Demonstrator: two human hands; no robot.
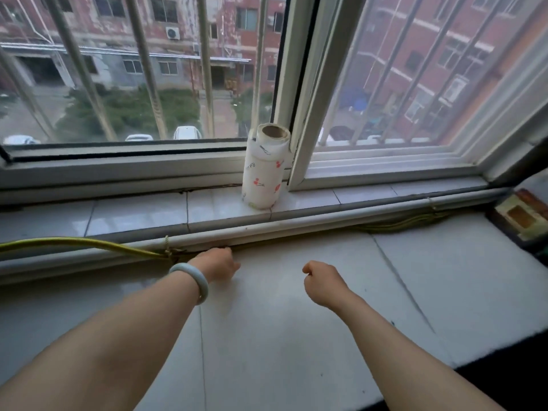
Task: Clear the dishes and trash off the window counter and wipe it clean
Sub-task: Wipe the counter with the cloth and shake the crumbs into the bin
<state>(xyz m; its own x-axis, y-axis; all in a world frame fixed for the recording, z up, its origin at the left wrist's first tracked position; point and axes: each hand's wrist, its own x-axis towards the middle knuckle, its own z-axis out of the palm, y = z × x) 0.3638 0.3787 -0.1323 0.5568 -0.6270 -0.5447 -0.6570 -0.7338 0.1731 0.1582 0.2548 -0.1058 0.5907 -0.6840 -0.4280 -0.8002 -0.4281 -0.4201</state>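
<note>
Fingers of our right hand (323, 281) curl into an empty fist; those of our left hand (219, 262) fold under, grip unclear. Below lies the white stone desk (296, 336). A white cherry-printed roll (264, 170) stands upright on the tiled sill (133, 215) behind.

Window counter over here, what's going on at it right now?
A person reaches both bare arms over the white counter below the window. The left hand, a pale bangle on its wrist, is at the back edge near a yellow hose; its fingers are hidden. The right hand is curled in a fist, nothing visible in it. No dishes show; a printed roll stands upright on the tiled sill, and a box sits far right.
</note>
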